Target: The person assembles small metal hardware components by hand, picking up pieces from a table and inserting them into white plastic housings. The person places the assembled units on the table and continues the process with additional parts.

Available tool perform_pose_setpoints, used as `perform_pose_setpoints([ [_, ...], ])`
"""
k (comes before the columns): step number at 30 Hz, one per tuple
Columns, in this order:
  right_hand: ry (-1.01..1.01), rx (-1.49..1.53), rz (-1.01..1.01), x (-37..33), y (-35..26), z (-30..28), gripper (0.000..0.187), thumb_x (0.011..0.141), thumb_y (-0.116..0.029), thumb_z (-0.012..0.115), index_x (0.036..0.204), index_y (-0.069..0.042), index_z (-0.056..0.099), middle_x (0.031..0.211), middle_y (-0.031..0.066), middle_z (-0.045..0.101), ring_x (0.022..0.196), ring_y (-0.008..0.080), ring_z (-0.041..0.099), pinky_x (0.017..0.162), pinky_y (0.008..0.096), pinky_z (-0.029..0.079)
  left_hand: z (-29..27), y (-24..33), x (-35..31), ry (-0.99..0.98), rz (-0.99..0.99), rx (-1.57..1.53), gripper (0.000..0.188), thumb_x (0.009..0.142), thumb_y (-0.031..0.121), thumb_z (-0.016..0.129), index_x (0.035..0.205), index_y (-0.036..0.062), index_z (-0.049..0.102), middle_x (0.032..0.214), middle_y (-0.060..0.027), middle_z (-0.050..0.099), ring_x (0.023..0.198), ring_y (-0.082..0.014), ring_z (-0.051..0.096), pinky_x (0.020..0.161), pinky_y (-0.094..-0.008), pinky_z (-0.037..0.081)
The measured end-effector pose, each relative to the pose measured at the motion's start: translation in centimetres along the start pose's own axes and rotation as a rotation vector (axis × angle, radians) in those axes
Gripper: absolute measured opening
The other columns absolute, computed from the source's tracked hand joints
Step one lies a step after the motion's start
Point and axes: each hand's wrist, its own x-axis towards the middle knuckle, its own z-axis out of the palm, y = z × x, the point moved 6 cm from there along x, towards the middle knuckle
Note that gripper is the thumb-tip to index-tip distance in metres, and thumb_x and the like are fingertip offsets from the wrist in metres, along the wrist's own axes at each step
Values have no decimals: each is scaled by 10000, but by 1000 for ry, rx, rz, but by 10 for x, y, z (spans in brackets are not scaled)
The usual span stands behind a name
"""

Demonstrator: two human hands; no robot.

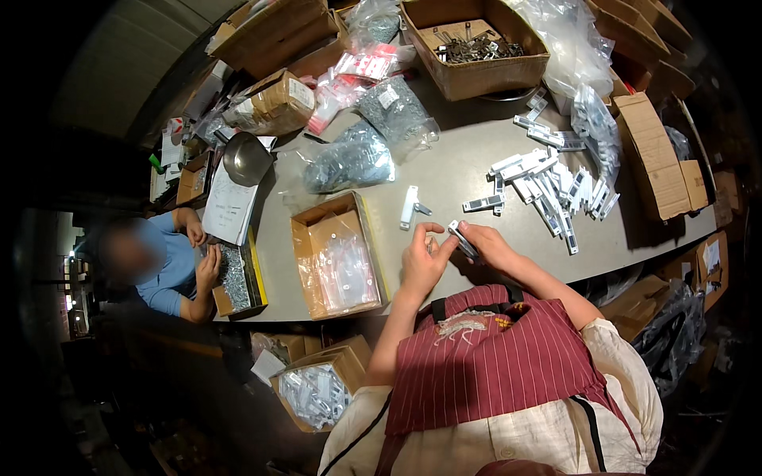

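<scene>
My right hand [492, 247] is closed around a slim white and dark fitting [463, 236], tilted just above the table's near edge. Beside it, my left hand [423, 260] has its fingers curled together close to the fitting's side; whatever is in them is too small to make out. On the table just beyond my left hand lies a white elongated fitting [409, 208], with a small grey piece [423, 210] against its right side. Ahead and to the right, a loose heap of similar white fittings [540, 178] with dark middles is spread out.
Left of my hands stands an open carton [377, 274] of clear plastic bags. Beyond are bags of small metal parts [349, 163] and a box of metal pieces [492, 79]. A co-worker [171, 262] handles parts at the left. A carton of wrapped pieces [357, 361] sits below the table edge.
</scene>
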Motion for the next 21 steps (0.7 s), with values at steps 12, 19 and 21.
perform_pose_setpoints([
  [12,-58,133,7,-1,7,9,468,1081,-420,435,1074,-4,648,834,36,641,721,115,579,647,282,473,0,17,7,-128,108,112,304,851,167,775,1037,27,580,575,-14,536,553,-77,518,513,-280,411],
  [19,168,-438,-67,0,-13,-11,487,1023,-459,510,992,13,626,806,181,679,718,329,661,680,429,510,-33,-13,42,185,-143,394,357,865,318,743,999,30,581,729,-153,699,704,-322,704,647,-451,515],
  [21,195,-656,-104,-2,-21,-14,454,967,-439,572,965,12,621,863,269,673,806,474,641,753,513,507,-43,0,50,153,-132,597,365,887,318,725,974,-2,573,809,-211,701,769,-412,692,695,-497,517],
])
